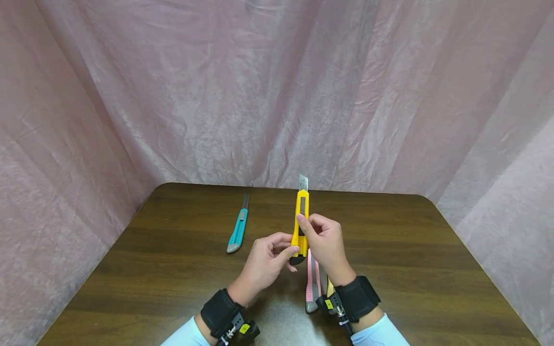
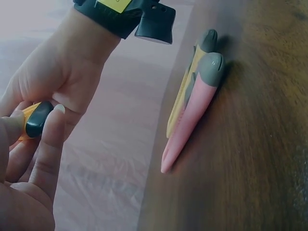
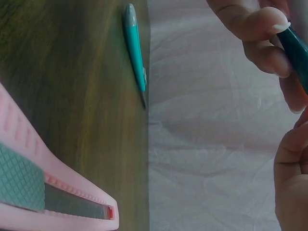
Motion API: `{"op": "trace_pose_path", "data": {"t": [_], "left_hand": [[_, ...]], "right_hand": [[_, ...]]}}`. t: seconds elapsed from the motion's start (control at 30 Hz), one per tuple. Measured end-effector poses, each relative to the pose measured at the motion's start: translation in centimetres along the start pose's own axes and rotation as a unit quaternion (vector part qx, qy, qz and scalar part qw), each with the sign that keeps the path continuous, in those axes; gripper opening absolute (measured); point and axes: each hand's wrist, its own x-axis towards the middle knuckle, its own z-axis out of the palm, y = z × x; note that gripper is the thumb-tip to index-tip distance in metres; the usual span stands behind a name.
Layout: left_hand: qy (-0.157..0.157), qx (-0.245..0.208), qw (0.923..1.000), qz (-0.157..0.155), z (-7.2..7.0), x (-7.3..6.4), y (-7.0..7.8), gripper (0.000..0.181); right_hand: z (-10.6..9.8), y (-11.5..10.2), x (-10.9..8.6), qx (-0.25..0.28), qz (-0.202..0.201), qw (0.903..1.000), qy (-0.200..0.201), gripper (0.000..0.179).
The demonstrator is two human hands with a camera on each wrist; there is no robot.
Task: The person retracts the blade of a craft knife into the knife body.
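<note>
A yellow box cutter [image 1: 301, 206] with a black end cap is held up above the table, its metal blade [image 1: 303, 182] extended and pointing away. My right hand [image 1: 325, 240] grips its body from the right, thumb lying along the slider side. At the black-capped end, my left hand [image 1: 269, 257] pinches the cutter between thumb and fingers. In the left wrist view the black end cap [image 2: 39, 119] shows between both hands. The right wrist view catches only part of the cutter at its right edge, beside the left fingers [image 3: 262, 24].
A teal box cutter [image 1: 237, 231] lies to the left on the brown wooden table [image 1: 173, 259], blade out. Under the right forearm lie a pink box cutter [image 1: 312, 283] and a pale yellow one [image 2: 185, 96], side by side. A pinkish curtain [image 1: 259, 96] hangs behind the table.
</note>
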Motion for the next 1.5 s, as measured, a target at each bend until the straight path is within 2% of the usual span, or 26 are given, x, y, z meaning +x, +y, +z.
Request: {"op": "trace_pose_path", "data": {"t": [0.1, 0.23, 0.33, 0.5, 0.6, 0.8, 0.97, 1.03, 1.17, 1.27, 1.43, 1.5], "left_hand": [[0.003, 0.003, 1.0, 0.006, 0.0, 0.0, 0.1, 0.022], [0.003, -0.002, 0.9999, 0.014, -0.2, 0.2, -1.8, 0.021], [0.003, -0.004, 0.9999, 0.011, -0.2, 0.4, -2.5, 0.021], [0.008, 0.001, 0.9999, 0.01, -0.1, 0.1, -0.7, 0.021], [0.01, 0.003, 0.9999, 0.009, -0.1, 0.0, -0.1, 0.02], [0.007, 0.005, 0.9999, 0.01, -0.1, 0.0, 0.2, 0.02], [0.008, 0.01, 0.9998, 0.012, -0.1, 0.0, 0.0, 0.019], [0.009, 0.009, 0.9998, 0.014, -0.2, 0.1, -0.2, 0.018], [0.009, 0.008, 0.9999, 0.011, -0.3, 0.3, -1.7, 0.018], [0.01, 0.003, 0.9999, 0.012, -0.4, 0.5, -2.8, 0.018], [0.01, -0.003, 0.9995, 0.031, -0.5, 0.6, -3.3, 0.018], [0.009, -0.001, 0.9993, 0.037, -0.5, 0.6, -3.4, 0.019]], "right_hand": [[0.1, 0.0, 0.0, -0.003, 0.013, 0.9999, 0.004, 0.017], [0.1, 0.1, 0.0, -0.006, 0.009, 0.9999, 0.007, 0.019], [0.1, 0.0, -0.1, -0.006, 0.002, 1.0, 0.008, 0.017], [0.1, -0.1, -0.1, 0.003, -0.002, 1.0, 0.002, 0.014], [0.1, 0.4, -0.1, 0.012, -0.007, 0.9999, -0.003, 0.014], [0.2, 3.4, 0.1, 0.018, 0.002, 0.9998, 0.001, 0.017], [0.2, 3.8, 0.1, 0.013, 0.001, 0.9999, -0.001, 0.02], [0.2, 3.7, 0.1, 0.006, -0.003, 1.0, -0.003, 0.019], [0.2, 3.5, 0.0, -0.007, -0.012, 0.9999, -0.006, 0.017], [0.2, 2.4, -0.1, -0.008, -0.025, 0.9996, -0.007, 0.016], [0.3, 0.5, -0.2, 0.001, -0.036, 0.9993, -0.01, 0.015], [0.3, 0.4, -0.2, 0.001, -0.033, 0.9995, -0.005, 0.016]]}}
